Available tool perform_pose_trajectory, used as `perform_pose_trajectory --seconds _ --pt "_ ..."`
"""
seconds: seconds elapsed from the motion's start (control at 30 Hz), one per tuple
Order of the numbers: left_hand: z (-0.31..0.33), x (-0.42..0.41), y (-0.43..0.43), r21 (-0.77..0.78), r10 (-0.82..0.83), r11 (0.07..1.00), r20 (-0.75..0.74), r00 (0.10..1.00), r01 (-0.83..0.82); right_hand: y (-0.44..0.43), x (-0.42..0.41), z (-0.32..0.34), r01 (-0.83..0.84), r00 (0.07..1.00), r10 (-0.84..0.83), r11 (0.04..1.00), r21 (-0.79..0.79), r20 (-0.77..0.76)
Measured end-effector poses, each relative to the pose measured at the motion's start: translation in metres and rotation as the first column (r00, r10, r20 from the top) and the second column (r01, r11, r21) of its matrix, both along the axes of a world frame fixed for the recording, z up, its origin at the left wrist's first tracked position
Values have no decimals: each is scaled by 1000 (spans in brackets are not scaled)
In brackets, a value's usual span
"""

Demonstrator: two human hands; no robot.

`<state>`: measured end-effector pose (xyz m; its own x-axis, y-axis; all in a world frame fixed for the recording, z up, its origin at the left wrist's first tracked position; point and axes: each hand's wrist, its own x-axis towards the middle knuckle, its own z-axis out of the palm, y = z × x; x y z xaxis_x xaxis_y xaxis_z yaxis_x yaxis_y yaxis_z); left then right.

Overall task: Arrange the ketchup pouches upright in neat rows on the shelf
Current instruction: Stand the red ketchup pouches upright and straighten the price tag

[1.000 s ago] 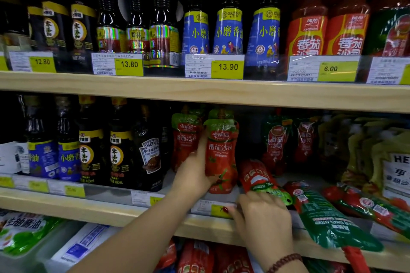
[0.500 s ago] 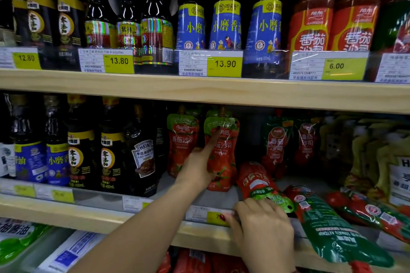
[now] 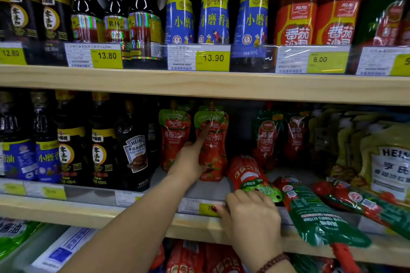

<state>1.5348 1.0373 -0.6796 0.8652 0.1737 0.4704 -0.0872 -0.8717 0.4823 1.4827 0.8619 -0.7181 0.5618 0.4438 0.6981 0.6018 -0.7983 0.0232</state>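
Observation:
Two red ketchup pouches with green tops stand upright side by side on the middle shelf (image 3: 88, 213), the left pouch (image 3: 175, 139) and the right pouch (image 3: 213, 157). My left hand (image 3: 190, 162) leans on the right pouch, index finger stretched up its front, not gripping it. A third matching pouch (image 3: 246, 173) lies flat, green end toward me. My right hand (image 3: 250, 213) rests on the shelf's front rail, its bent fingers at that green end, thumb on a price label. A long green-and-red pouch (image 3: 315, 213) lies over the shelf edge. Two more pouches (image 3: 265, 139) stand further back.
Dark sauce bottles (image 3: 102, 150) fill the shelf to the left of the pouches. Yellow Heinz pouches (image 3: 388, 162) stand at the right, with another red-and-green pouch (image 3: 359, 201) lying in front. The upper shelf board (image 3: 199, 86) hangs low overhead. Red packs sit on the shelf below.
My left hand has released its grasp around the right upright pouch and now only leans on it with the index finger raised. The right hand has stayed on the rail.

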Motion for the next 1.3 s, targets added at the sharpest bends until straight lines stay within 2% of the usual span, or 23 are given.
perform_pose_trajectory --seconds 0.13,0.3,0.4,0.53,0.7,0.93,1.03,1.13,1.3 --pt "7 -11 -2 -21 -5 1000 -45 999 4 1 -4 4 28 999 -29 999 -36 -46" --pt "5 -30 -1 -72 14 997 -2 1000 -14 1 -8 11 27 996 -34 996 -90 -80" --pt "4 -45 -6 -72 61 995 -50 997 -65 -1 -10 24 23 991 -50 977 -212 -121" --pt "2 -59 -14 -149 -37 989 -152 988 14 -18 1 44 -120 944 18 949 -292 -331" --pt "-6 -68 -21 -163 -84 985 -185 979 54 -40 4 63 -15 875 -162 933 -360 -457" --pt "-9 -73 -23 -184 -76 982 -162 984 45 -40 -4 65 29 900 -191 923 -383 -391" --pt "-7 -76 -24 -207 -104 976 -138 985 74 -45 -7 71 -15 931 -95 955 -296 -354" --pt "-4 -78 -24 -267 -159 955 -103 982 127 -49 -3 84 -66 951 54 997 -28 -304" --pt "3 -76 -31 -316 -208 928 1 978 197 -45 10 116 -164 940 252 925 342 -229"
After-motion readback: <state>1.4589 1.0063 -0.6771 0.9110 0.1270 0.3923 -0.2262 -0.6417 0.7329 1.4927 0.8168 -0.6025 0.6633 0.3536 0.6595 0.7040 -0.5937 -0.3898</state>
